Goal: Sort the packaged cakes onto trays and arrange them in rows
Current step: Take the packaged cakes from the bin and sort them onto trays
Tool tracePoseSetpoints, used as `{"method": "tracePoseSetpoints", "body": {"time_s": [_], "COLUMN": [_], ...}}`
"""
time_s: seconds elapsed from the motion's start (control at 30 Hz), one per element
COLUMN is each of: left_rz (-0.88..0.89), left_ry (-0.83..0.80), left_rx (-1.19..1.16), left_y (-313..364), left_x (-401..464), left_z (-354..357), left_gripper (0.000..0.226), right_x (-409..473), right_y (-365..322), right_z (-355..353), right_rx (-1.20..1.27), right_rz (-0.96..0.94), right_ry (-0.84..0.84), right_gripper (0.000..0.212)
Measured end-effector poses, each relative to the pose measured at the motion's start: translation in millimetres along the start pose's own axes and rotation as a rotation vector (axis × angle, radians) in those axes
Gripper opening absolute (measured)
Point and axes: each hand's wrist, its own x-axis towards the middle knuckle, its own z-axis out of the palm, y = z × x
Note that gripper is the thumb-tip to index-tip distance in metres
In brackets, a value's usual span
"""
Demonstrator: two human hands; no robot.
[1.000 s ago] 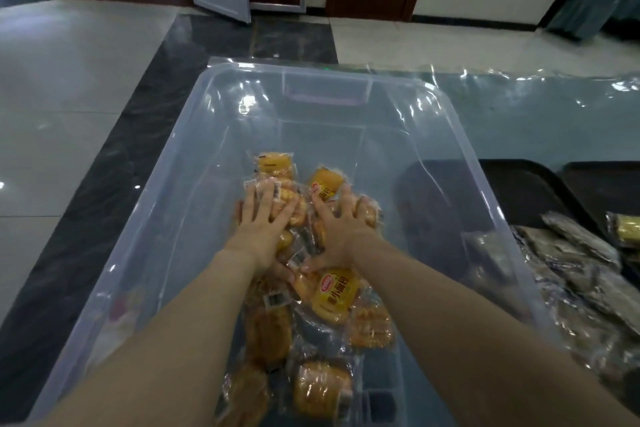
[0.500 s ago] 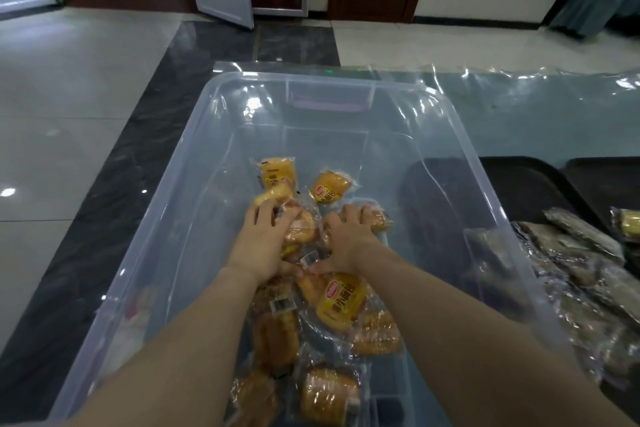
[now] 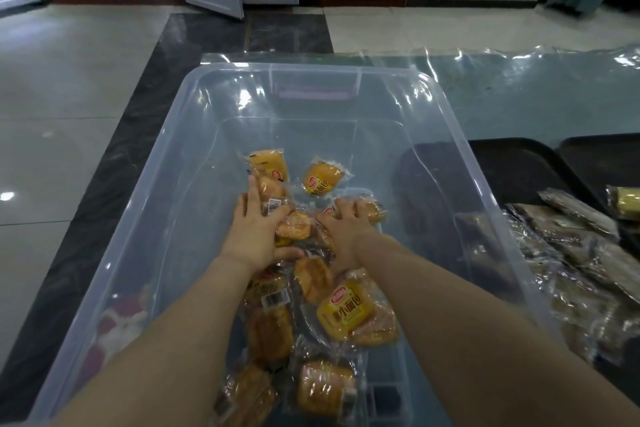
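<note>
Cakes (image 3: 313, 255) in slick wrappers lie heaped on the floor of the clear bin (image 3: 460, 135); my left hand (image 3: 254, 234) curls over one pack, thumb under the cluster; my right hand (image 3: 346, 229) claws round another; I judge an overfull scoop may shed packs, or crush them, before the dark tray (image 3: 512, 166) beside the bin.

A plastic-covered table (image 3: 519, 90) carries a clear bin (image 3: 450, 135) and two black trays (image 3: 519, 163).
</note>
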Motion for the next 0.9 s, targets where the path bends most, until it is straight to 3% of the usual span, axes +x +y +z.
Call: {"method": "tracePoseSetpoints", "body": {"time_s": [0.17, 0.47, 0.7, 0.9], "left_rz": [-0.016, 0.103, 0.172, 0.255], "left_ry": [0.092, 0.198, 0.261, 0.424], "left_rx": [0.000, 0.026, 0.030, 0.003], "left_y": [0, 10, 27, 49], "left_x": [1, 3, 1, -21], "left_z": [-2, -10, -54, -117], "left_gripper": [0.069, 0.057, 0.056, 0.051], "right_x": [-12, -15, -35, -65], "right_y": [-1, -7, -11, -5], "right_z": [7, 15, -25, -70], "right_rx": [-0.155, -0.176, 0.183, 0.218], "right_rz": [-0.050, -0.027, 0.049, 0.016], "right_ry": [0.213, 0.403, 0.558, 0.713], "right_gripper": [0.077, 0.052, 0.029, 0.026]}}
